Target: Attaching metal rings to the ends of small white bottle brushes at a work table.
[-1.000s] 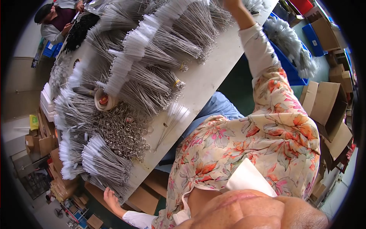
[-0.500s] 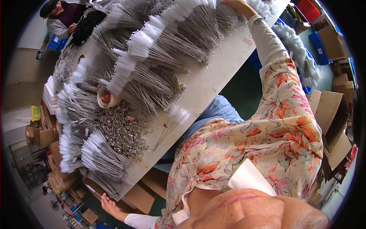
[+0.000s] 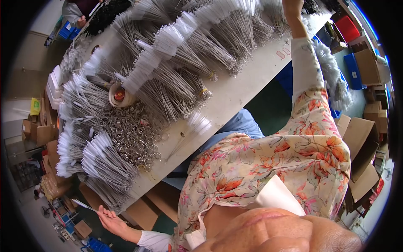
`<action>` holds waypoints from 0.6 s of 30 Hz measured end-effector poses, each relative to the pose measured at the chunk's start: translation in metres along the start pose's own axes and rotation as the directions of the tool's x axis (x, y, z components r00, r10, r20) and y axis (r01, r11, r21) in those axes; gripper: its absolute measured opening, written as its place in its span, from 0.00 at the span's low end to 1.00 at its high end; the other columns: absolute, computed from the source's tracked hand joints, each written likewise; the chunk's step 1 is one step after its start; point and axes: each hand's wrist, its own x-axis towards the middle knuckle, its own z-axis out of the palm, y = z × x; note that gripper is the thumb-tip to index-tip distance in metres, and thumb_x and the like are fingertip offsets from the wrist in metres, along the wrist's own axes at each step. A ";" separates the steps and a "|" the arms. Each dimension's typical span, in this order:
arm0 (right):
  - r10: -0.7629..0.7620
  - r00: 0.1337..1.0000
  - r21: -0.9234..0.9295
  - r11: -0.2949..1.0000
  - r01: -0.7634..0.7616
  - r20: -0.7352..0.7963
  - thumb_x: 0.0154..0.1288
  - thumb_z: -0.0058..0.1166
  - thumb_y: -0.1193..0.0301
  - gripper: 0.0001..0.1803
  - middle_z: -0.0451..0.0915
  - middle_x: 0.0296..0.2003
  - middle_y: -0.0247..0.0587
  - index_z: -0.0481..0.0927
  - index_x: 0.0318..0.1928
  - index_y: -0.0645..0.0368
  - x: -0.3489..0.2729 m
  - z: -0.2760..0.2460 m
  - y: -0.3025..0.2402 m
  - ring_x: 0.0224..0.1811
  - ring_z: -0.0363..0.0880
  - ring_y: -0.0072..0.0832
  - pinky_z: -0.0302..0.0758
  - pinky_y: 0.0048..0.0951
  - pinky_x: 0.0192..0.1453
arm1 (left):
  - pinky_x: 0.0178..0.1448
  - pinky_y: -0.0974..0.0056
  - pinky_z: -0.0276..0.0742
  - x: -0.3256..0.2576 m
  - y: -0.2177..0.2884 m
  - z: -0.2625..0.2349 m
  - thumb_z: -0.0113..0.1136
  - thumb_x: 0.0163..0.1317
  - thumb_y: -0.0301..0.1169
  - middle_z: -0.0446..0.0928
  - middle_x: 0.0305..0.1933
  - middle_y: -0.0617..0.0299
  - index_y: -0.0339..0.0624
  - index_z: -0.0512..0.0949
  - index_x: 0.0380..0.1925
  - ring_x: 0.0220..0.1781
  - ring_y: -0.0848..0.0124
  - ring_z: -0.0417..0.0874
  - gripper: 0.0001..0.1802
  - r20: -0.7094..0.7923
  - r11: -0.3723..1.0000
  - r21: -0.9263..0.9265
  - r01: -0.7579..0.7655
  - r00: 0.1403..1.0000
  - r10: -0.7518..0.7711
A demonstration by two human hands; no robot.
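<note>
At the lower left, beyond the table's near corner, my left hand (image 3: 112,223) pinches a thin wire brush (image 3: 82,205), its white bristle end pointing outward. My right arm stretches to the table's far right; my right hand (image 3: 293,7) is at the upper edge of the picture by the brush bundles (image 3: 275,19), its fingers cut off from sight. Bundles of wire brushes with white bristles (image 3: 168,40) and looped wire ends cover much of the table (image 3: 256,73). A few loose brushes (image 3: 198,124) lie near the front edge.
A heap of metal rings (image 3: 132,134) lies beside a roll of tape (image 3: 119,95) on the table. Cardboard boxes (image 3: 363,147) stand at the right, with a blue bin (image 3: 354,69) and red bin (image 3: 347,28) behind. A co-worker's hand (image 3: 81,21) is at the far left.
My right hand has moved right and farther away, partly out of the picture. My left hand has shifted slightly left, still holding the brush. The view has tilted a little.
</note>
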 end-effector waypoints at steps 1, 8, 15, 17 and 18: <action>0.020 0.994 0.112 0.993 -0.032 0.108 0.63 0.46 0.73 0.07 0.71 0.22 0.32 0.77 0.31 0.60 -0.004 0.004 -0.027 0.23 0.68 0.19 0.68 0.23 0.29 | 0.20 0.77 0.49 -0.015 0.009 0.018 0.49 0.67 0.36 0.62 0.24 0.69 0.31 0.74 0.42 0.20 0.83 0.57 0.17 0.091 0.996 0.047 -0.075 0.993 0.070; -0.390 0.466 0.534 0.083 -0.841 0.794 0.70 0.40 0.68 0.12 0.73 0.46 0.41 0.73 0.44 0.64 -0.185 0.051 -0.199 0.55 0.69 0.32 0.73 0.36 0.55 | 0.19 0.77 0.61 -0.091 -0.005 0.213 0.49 0.65 0.26 0.71 0.25 0.65 0.31 0.71 0.52 0.18 0.82 0.66 0.17 0.510 0.934 -0.069 -0.349 0.793 0.334; -0.413 0.551 0.658 0.177 -0.732 0.725 0.65 0.51 0.69 0.16 0.69 0.51 0.41 0.74 0.51 0.61 -0.260 0.027 -0.289 0.54 0.68 0.29 0.64 0.27 0.57 | 0.42 0.67 0.76 -0.078 -0.038 0.256 0.51 0.62 0.22 0.71 0.43 0.55 0.33 0.72 0.37 0.36 0.66 0.80 0.05 0.423 0.512 -0.159 -0.844 0.411 0.808; -0.354 0.599 0.683 0.522 -0.510 0.718 0.65 0.51 0.65 0.15 0.73 0.48 0.40 0.79 0.47 0.61 -0.254 0.035 -0.260 0.54 0.68 0.28 0.66 0.26 0.55 | 0.40 0.66 0.79 -0.086 -0.034 0.248 0.49 0.64 0.23 0.69 0.43 0.53 0.32 0.67 0.39 0.34 0.64 0.81 0.06 0.256 0.647 -0.361 -0.672 0.596 0.761; -0.278 0.538 0.565 0.661 -0.494 0.796 0.66 0.50 0.61 0.17 0.76 0.44 0.38 0.81 0.43 0.62 -0.254 0.038 -0.254 0.52 0.70 0.26 0.68 0.26 0.54 | 0.38 0.65 0.82 -0.076 -0.036 0.241 0.48 0.65 0.23 0.67 0.45 0.51 0.32 0.64 0.40 0.32 0.65 0.82 0.07 0.228 0.493 -0.296 -0.818 0.441 0.868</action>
